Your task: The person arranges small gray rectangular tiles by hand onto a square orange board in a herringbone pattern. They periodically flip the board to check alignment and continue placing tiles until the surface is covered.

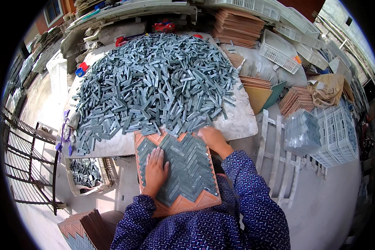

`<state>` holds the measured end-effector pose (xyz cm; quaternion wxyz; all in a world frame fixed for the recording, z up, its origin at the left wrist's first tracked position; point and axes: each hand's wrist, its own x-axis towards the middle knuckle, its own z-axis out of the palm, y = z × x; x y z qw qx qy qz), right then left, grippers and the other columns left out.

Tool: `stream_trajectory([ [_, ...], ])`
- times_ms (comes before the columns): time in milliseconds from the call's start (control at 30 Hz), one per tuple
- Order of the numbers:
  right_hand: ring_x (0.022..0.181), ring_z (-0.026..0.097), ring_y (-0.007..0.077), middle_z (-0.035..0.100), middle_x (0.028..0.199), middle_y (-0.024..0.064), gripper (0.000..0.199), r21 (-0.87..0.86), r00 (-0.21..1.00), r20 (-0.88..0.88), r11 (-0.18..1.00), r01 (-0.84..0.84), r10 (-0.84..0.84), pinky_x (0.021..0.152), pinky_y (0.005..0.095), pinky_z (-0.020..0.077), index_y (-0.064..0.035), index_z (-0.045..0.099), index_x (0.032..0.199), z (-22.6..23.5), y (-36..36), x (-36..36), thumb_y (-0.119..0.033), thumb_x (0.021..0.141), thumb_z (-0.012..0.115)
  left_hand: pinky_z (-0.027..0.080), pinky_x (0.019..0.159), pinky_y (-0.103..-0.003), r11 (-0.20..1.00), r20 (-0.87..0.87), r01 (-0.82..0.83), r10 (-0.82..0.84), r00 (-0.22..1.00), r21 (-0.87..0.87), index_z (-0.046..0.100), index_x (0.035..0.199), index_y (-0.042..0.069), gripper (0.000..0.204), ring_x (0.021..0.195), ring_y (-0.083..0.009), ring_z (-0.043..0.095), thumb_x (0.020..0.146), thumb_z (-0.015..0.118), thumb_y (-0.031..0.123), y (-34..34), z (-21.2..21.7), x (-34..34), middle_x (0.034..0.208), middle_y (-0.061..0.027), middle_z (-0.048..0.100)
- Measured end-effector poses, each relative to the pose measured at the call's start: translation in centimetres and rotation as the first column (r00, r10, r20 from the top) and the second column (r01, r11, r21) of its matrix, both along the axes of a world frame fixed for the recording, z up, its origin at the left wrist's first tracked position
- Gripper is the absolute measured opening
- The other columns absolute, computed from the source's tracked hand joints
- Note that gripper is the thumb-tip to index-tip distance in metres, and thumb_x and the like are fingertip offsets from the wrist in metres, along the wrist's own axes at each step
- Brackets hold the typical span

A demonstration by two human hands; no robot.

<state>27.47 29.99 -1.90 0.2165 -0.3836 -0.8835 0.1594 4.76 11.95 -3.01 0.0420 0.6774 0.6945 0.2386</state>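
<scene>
An orange mould tray [183, 205] with a herringbone grid rests between the table edge and my lap, filled with grey-green tile strips [187, 166]. My left hand [155, 171] lies flat on the strips at the tray's left side, fingers together and pointing away. My right hand [211, 139] rests at the tray's far right corner, fingers curled against the strips at the table edge; whether it holds a strip is hidden. A big heap of loose grey-green strips [154, 83] covers the white table [237, 123] ahead.
A white basket [87, 175] with more strips sits below the table at left. Stacked orange trays [85, 227] stand at lower left, more stacks [237, 27] at the back. White crates [335, 131] and a wrapped bundle [301, 131] lie to the right. A metal rack [29, 162] is on the left.
</scene>
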Motion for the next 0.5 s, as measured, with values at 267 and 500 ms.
stream_trajectory([
  [267,0.086,0.058,0.0334,0.060,0.089,0.0156,0.023,-0.210,0.993,-0.073,0.975,0.076,-0.094,0.074,0.0393,0.0464,-0.0079,0.066,0.106,1.7,-3.0,1.1,-0.013,0.084,0.060,0.025,0.109,-0.046,1.000,0.020,-0.022,0.022,1.000,-0.008,0.045,0.131,0.001,0.052,0.131,-0.0318,0.038,0.083,0.059,0.019,-0.3,-0.3,-0.2,0.138,-0.0163,0.044],
  [500,0.087,0.059,0.0334,0.061,0.090,0.0162,0.022,-0.128,0.985,-0.160,0.990,0.051,-0.071,0.075,0.0375,0.0474,-0.0054,0.067,0.101,-0.6,-2.0,-0.2,-0.004,0.080,0.061,0.026,0.109,-0.047,1.000,0.024,-0.005,0.005,1.000,-0.008,0.046,0.131,0.001,0.052,0.130,-0.0321,0.039,0.084,0.059,0.019,0.0,0.2,-0.2,0.137,-0.0166,0.044],
])
